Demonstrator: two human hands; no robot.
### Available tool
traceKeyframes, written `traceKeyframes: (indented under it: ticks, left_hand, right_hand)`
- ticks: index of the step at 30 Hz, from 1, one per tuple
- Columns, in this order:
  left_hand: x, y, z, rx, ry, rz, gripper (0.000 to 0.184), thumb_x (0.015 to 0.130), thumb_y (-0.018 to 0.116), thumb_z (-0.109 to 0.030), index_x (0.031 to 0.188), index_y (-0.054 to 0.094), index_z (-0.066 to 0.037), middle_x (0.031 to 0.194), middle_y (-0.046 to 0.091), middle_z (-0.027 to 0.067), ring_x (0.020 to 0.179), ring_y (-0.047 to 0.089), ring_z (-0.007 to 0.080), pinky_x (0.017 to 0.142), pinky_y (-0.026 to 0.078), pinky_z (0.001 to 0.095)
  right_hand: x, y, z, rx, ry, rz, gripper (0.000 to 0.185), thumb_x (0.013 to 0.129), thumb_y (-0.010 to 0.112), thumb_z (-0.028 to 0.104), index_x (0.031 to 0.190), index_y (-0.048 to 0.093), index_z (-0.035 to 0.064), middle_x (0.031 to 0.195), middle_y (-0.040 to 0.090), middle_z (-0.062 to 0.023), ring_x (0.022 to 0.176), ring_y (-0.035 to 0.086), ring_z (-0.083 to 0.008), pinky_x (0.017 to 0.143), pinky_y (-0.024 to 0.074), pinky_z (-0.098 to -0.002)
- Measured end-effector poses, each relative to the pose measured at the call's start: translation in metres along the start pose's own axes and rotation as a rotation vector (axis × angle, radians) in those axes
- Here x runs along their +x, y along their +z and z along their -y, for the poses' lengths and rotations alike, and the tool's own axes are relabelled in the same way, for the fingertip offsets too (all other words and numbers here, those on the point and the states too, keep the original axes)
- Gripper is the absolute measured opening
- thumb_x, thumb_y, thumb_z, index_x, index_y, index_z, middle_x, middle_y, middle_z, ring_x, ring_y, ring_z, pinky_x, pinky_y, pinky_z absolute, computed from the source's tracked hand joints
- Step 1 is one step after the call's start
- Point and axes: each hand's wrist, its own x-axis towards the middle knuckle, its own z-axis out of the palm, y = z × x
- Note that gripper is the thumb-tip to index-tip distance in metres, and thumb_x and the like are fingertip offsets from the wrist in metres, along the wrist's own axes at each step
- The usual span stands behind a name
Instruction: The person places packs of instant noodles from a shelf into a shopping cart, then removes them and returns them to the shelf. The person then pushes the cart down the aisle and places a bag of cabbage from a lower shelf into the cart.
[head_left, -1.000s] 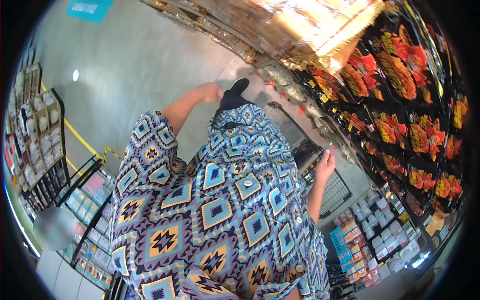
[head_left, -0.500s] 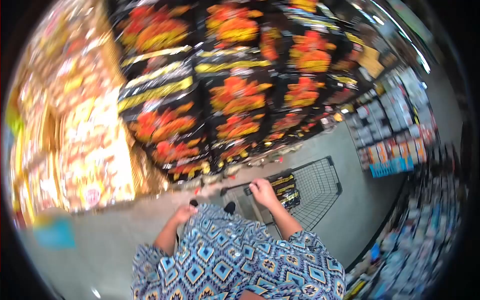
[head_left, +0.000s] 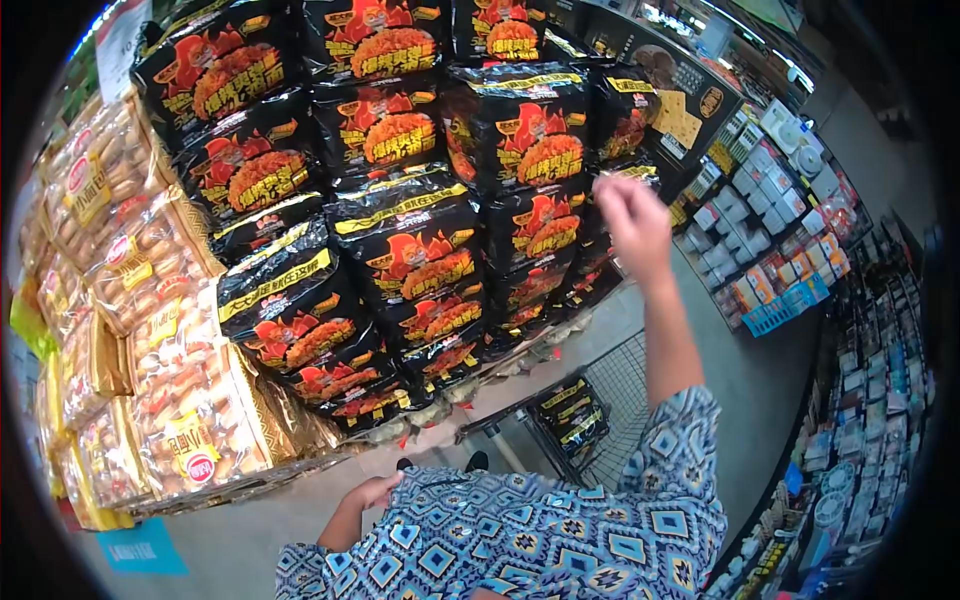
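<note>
Black packs [head_left: 405,250] with red and orange print, stacked in columns, fill the far middle. Right hand [head_left: 637,225] raised at the right edge of the stack, fingers curled in, narrow. Overlaps the rightmost packs in view; can't tell if touching or holding. Left hand [head_left: 375,491] low at the near side, by the hem of the patterned shirt [head_left: 520,530], fingers bent; grip contents can't be told.

Wire cart [head_left: 625,385] sits below the right forearm, right of the stack's lower edge, with a black and yellow pack [head_left: 572,415] lying inside. Mesh to the right of that pack is bare, so some room in there. Cart's near side partly hidden by shirt and sleeve.

Gold bread packs [head_left: 185,400] on the left, side edge right up against the black stack, little or no gap. Bottom edge of the gold packs overhangs grey floor [head_left: 745,430] in view; blue floor sign [head_left: 142,548] at near left. Open floor strip between cart and the right-hand shelves [head_left: 870,400]. Blue tray [head_left: 787,305] on the front edge of the white-box display [head_left: 750,220], far right, well apart from the right hand.
</note>
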Motion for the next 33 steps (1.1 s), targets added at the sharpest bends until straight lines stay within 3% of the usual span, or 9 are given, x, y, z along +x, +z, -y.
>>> traceKeyframes:
  ticks: [2, 4, 8, 9, 13, 17, 21, 28, 33]
  left_hand:
    - [0.003, 0.007, -0.005, 0.134, -0.003, 0.059, 0.041, 0.091, 0.067, -0.039, 0.108, 0.068, -0.002, 0.094, 0.07, 0.0039, 0.084, 0.064, 0.015, 0.084, 0.05, 0.0322]
    - [0.038, 0.007, 0.014, 0.144, 0.264, 0.164, 0.042, 0.088, 0.07, -0.041, 0.109, 0.07, -0.004, 0.097, 0.07, 0.003, 0.089, 0.063, 0.0158, 0.087, 0.048, 0.0291]
    - [0.044, 0.004, 0.027, 0.203, 0.329, -0.111, 0.031, 0.087, 0.07, -0.034, 0.1, 0.072, -0.006, 0.094, 0.07, 0.0047, 0.087, 0.064, 0.0149, 0.08, 0.05, 0.0294]
    - [0.055, 0.001, 0.041, 0.127, 0.264, -0.191, 0.023, 0.087, 0.066, -0.026, 0.089, 0.07, -0.004, 0.085, 0.069, 0.0068, 0.071, 0.064, 0.0151, 0.064, 0.052, 0.0316]
    - [0.074, -0.026, 0.109, 0.02, 0.152, -0.353, 0.019, 0.089, 0.054, -0.017, 0.083, 0.065, -0.002, 0.074, 0.066, 0.012, 0.048, 0.057, 0.0193, 0.044, 0.047, 0.0355]
    - [0.057, -0.038, 0.137, -0.09, 0.003, -0.3, 0.019, 0.091, 0.046, -0.01, 0.087, 0.062, -0.002, 0.075, 0.065, 0.0125, 0.051, 0.059, 0.0226, 0.045, 0.049, 0.0366]
    - [0.046, -0.036, 0.136, -0.13, -0.026, -0.357, 0.017, 0.09, 0.048, -0.009, 0.083, 0.062, -0.003, 0.073, 0.064, 0.0112, 0.05, 0.059, 0.0218, 0.045, 0.05, 0.036]
    - [0.081, -0.039, 0.108, -0.138, 0.154, -0.335, 0.014, 0.087, 0.053, -0.011, 0.083, 0.064, -0.004, 0.066, 0.062, 0.0088, 0.048, 0.055, 0.0177, 0.045, 0.048, 0.0313]
    - [0.06, -0.025, 0.036, -0.073, 0.359, -0.191, 0.013, 0.092, 0.057, -0.016, 0.09, 0.063, -0.005, 0.075, 0.064, 0.0037, 0.058, 0.057, 0.0124, 0.05, 0.045, 0.027]
  right_hand:
    - [0.063, 0.007, 0.005, 0.013, 0.008, -0.019, 0.017, 0.092, 0.063, 0.011, 0.103, 0.067, -0.0012, 0.093, 0.07, -0.0104, 0.083, 0.066, -0.0169, 0.077, 0.0518, -0.0291]
    - [0.116, 0.018, -0.002, -0.151, -0.044, 0.051, 0.019, 0.092, 0.062, 0.015, 0.105, 0.067, 0.0018, 0.094, 0.07, -0.013, 0.085, 0.068, -0.0218, 0.077, 0.0521, -0.0315]
    - [0.188, 0.053, -0.023, -0.449, -0.199, 0.307, 0.023, 0.092, 0.059, 0.019, 0.109, 0.067, 0.0055, 0.101, 0.068, -0.0183, 0.098, 0.064, -0.0357, 0.085, 0.0509, -0.0403]
    - [0.201, 0.063, -0.035, -0.474, -0.221, 0.365, 0.024, 0.092, 0.057, 0.017, 0.111, 0.066, 0.0064, 0.103, 0.068, -0.0182, 0.1, 0.064, -0.0357, 0.087, 0.0506, -0.04]
    - [0.224, 0.091, -0.05, -0.596, -0.162, 0.594, 0.028, 0.091, 0.054, 0.007, 0.117, 0.065, 0.0042, 0.109, 0.069, -0.0171, 0.103, 0.065, -0.0335, 0.091, 0.0502, -0.0387]
    - [0.237, 0.104, -0.063, -0.567, -0.135, 0.718, 0.03, 0.089, 0.053, 0.0, 0.117, 0.065, 0.0037, 0.111, 0.068, -0.0173, 0.105, 0.064, -0.0321, 0.091, 0.0499, -0.0384]
    - [0.245, 0.094, -0.044, -0.696, -0.203, 0.825, 0.026, 0.087, 0.063, 0.02, 0.109, 0.068, 0.0077, 0.103, 0.069, -0.0158, 0.098, 0.065, -0.0345, 0.088, 0.0507, -0.0424]
    - [0.241, 0.078, -0.019, -0.699, -0.283, 0.66, 0.023, 0.091, 0.06, 0.021, 0.108, 0.065, 0.0061, 0.1, 0.069, -0.0167, 0.097, 0.064, -0.0362, 0.085, 0.051, -0.043]
    - [0.242, 0.052, 0.014, -0.66, -0.284, 0.608, 0.019, 0.093, 0.061, 0.018, 0.107, 0.063, 0.0054, 0.094, 0.068, -0.0158, 0.088, 0.064, -0.0327, 0.08, 0.0502, -0.0388]
